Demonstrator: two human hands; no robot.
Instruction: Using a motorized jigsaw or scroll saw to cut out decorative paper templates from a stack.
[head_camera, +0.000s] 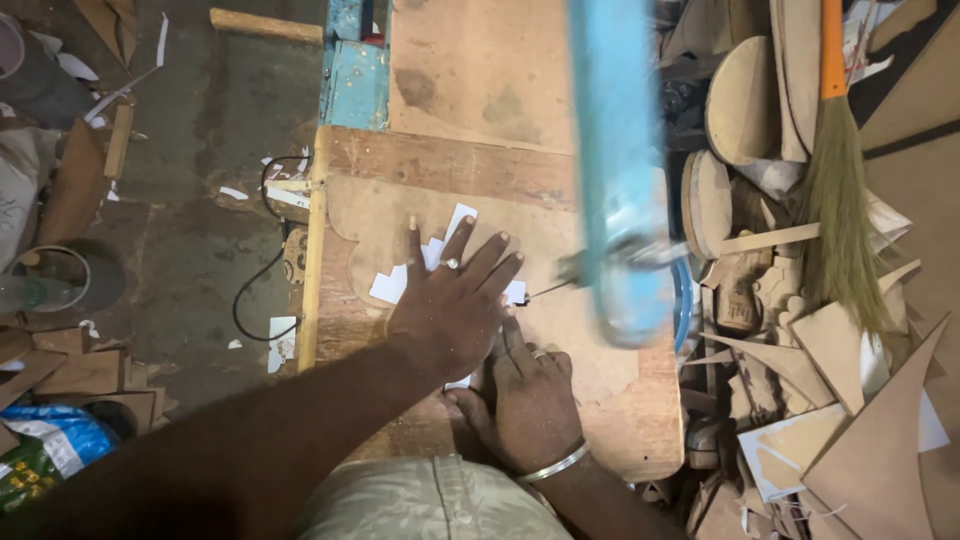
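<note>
Board (400, 215), a flat brown sheet with a curved cut edge, lies on the wooden table (640, 420) in the middle of the frame, with a white paper pattern (392, 285) lying on it. Your left hand (455, 300) lies flat on the paper and board, fingers spread wide and pointing toward the upper right; it grips nothing, only presses down, and wears a ring. Your right hand (530, 400) sits just below and right of it, also flat on the board, index finger stretched up toward the left hand's fingertips; the left hand overlaps it, and it wears a ring and a metal bangle at the wrist. It closes on nothing that you can see.

Just right of your fingertips a thin saw blade (545, 290) reaches in from the blue saw arm (615, 170), which runs blurred from the top edge down the centre-right of the frame. The blade tip is near the paper's right edge; you cannot tell whether it touches.

At the right edge a broom (840, 230) with an orange handle lies over a heap of board offcuts (880, 430). At the left, a black cable (255, 285) curls on the floor beside the table, among scattered paper scraps.
</note>
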